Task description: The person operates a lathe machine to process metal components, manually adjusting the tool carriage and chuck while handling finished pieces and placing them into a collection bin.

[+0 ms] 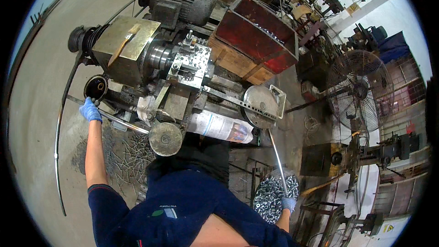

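My left hand point(90, 110), in a blue glove, is at the lower rim of a dark round cup point(96, 87) with a brass-coloured inside. Its fingers are curled, around something too small to make out. A metal bar point(123, 122) runs beside that hand toward a round metal disc point(165, 139). My right hand point(288, 204), also gloved, is closed around the lower end of a long steel lever point(277, 158). Under it stands a basin of small shiny metal parts point(270, 196). The machine's metal slide block point(192, 66) and spindle point(160, 57) lie ahead of me.
A brush point(123, 47) lies on the machine's box-shaped housing point(130, 34), before a large motor point(183, 3). A red-sided box point(256, 36) stands right on wooden boards. Metal shavings point(130, 155) cover floor at left. A big fan point(359, 89) stands at right.
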### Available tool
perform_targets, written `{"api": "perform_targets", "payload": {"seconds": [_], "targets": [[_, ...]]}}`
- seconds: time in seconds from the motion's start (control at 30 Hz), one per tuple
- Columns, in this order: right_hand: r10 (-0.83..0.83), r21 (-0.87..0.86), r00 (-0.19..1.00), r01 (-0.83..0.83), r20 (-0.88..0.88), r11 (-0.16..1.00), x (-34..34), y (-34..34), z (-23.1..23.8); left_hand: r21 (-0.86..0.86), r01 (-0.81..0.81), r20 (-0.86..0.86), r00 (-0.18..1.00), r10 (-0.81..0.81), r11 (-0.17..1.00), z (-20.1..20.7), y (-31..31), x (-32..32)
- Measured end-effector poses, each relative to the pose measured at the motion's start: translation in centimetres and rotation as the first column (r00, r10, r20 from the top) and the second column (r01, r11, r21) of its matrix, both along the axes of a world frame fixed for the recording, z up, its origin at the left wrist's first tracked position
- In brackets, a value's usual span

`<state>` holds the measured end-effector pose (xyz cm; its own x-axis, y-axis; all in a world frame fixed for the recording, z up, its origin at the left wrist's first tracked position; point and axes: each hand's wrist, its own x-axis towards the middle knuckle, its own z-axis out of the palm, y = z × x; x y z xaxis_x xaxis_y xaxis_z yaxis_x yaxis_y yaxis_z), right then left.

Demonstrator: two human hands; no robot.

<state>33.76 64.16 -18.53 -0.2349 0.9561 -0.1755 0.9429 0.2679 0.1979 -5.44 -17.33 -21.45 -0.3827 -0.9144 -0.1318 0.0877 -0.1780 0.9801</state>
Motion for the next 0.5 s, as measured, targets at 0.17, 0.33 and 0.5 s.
{"api": "perform_targets", "payload": {"seconds": [0.17,0.33,0.5], "targets": [[0.02,0.03,1.0,-0.019,-0.007,0.999,-0.2,-0.7,0.2,0.005,-0.022,-0.043,0.999,0.022,1.0,0.4,0.4,0.2],[0.074,0.01,0.997,-0.074,-0.011,0.997,0.9,0.5,-0.9,0.015,0.002,-0.029,1.0,-0.001,1.0,0.0,0.0,0.1],[0.019,-0.02,0.999,-0.018,0.047,1.0,0.3,0.1,-0.8,0.02,-0.022,-0.04,0.999,0.023,1.0,-0.4,-0.2,-0.2]]}}
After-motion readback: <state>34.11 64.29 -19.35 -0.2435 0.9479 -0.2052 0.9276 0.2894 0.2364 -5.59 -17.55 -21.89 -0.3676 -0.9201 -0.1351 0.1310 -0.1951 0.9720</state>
